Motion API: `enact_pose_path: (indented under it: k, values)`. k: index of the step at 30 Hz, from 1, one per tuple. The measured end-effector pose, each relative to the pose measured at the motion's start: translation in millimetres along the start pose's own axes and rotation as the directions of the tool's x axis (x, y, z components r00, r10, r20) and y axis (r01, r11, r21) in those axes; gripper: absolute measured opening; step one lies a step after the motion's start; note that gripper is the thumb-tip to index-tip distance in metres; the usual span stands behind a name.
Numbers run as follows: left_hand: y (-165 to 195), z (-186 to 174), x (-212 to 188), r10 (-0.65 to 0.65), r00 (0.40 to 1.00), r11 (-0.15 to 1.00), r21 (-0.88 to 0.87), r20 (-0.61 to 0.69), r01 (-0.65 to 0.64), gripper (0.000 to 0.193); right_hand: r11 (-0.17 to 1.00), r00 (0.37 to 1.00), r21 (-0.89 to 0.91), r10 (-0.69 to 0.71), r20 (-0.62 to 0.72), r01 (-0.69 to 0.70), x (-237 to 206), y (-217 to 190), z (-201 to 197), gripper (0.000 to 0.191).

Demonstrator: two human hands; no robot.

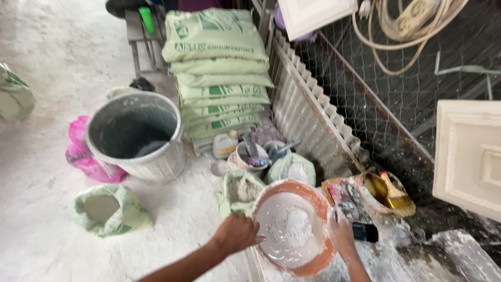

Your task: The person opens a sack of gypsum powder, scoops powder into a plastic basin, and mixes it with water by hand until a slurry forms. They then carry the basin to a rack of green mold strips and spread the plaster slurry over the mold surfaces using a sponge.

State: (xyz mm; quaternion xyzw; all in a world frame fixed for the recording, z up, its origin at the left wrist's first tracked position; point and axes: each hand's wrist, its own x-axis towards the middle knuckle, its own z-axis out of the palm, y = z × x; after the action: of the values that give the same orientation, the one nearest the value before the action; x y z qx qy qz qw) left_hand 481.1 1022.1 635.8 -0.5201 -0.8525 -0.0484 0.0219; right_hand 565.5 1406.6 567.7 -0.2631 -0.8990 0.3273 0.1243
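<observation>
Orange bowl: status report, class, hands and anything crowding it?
Left hand gripping bowl rim. Right hand steadying orange bowl. White powder heaped inside. Open sack close behind.

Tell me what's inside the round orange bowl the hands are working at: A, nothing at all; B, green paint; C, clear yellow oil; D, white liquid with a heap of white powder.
D: the round orange bowl holds pale white liquid with a clump of white powder in its middle, and the left hand and right hand are at its rim.

An orange bowl (pixel 315 237) holds white powder (pixel 290 228). Far left, a grey bucket (pixel 136 137) stands before a pink bag (pixel 83 154). Pale green sacks (pixel 216 73) with darker green print are stacked far; a yellow brush (pixel 396 194) lies right.
</observation>
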Motion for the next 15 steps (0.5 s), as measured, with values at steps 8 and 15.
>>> enact_pose_path:
  k: [8,15]
  values:
    - [-24,-41,3,0.268,0.961,0.953,0.129,0.065,-0.275,0.055,0.998,0.999,0.059,-0.037,-0.013,0.038,-21,-34,-15,0.037]
    - [-30,-49,13,0.403,0.913,0.9,0.151,0.066,-0.408,0.038,0.998,1.0,0.065,0.016,0.008,-0.016,-23,-55,-20,0.037]
